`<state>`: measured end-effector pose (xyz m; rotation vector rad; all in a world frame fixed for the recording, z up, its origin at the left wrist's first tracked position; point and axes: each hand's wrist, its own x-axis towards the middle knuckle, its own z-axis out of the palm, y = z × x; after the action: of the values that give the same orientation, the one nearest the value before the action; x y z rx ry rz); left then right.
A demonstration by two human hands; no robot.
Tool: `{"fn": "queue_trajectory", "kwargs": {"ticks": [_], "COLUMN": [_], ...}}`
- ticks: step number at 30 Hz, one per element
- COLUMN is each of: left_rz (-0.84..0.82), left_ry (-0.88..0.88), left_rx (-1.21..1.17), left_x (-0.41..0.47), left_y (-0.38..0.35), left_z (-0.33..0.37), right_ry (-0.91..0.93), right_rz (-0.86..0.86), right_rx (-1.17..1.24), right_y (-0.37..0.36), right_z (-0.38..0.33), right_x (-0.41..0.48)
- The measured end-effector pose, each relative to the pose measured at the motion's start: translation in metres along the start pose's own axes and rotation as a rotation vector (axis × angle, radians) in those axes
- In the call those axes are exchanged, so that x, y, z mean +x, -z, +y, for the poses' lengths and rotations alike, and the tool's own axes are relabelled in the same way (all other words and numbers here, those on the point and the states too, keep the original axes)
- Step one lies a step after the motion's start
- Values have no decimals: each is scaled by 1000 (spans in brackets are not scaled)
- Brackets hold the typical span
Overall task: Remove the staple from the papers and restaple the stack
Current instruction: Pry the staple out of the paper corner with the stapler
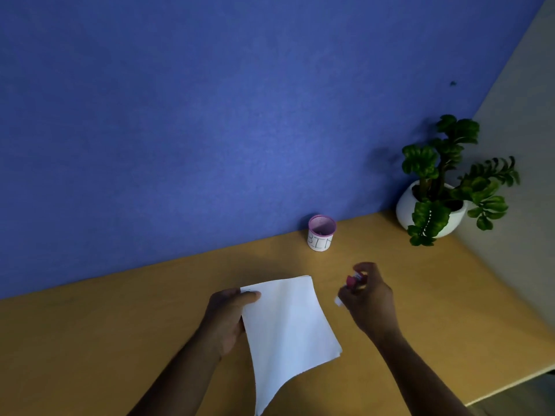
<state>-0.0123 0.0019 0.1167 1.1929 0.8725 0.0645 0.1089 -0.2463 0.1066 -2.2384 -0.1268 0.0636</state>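
Head view shows the left hand [228, 313] pinching the white paper stack's [288, 325] far-left corner to steady it on the yellow table [120, 340], while the right hand [368, 301] grips a small red-and-white tool [354, 280], seemingly for the staple.

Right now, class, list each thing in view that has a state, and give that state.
Papers: stacked, held at their left edge.
Left hand: grip shut on papers.
Right hand: grip shut on red tool.
Cup: upright, open-topped, marked BIN.
Plant: upright in white pot.
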Motion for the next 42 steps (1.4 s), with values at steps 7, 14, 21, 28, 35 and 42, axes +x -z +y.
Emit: {"fn": "queue_trajectory", "kwargs": {"ticks": [7,14,21,28,35,42], "left_rz": [-17,-22,-84,-83,20,93], "left_ry": [-35,8,-3,-98,-245,-322], "left_rx": [-181,-380,-467,-368,-289,-293], "left_x": [-21,-43,-63,-77,-90,-98], "left_y": [-28,-36,-42,-44,-53,-63], "left_z": [-5,3,7,3,-4,-7], "right_ry": [130,217,418,396,351,278], "right_rz": [-38,-25,19,-148,-219,-115], "right_rx": [382,329,148,96,184,258], "right_y": [-6,-19,-13,-2,-1,-10], "right_z": [-73,-68,-64,-64,-75,-76], "right_x": [-51,-85,-91,-92,-101,-107]}}
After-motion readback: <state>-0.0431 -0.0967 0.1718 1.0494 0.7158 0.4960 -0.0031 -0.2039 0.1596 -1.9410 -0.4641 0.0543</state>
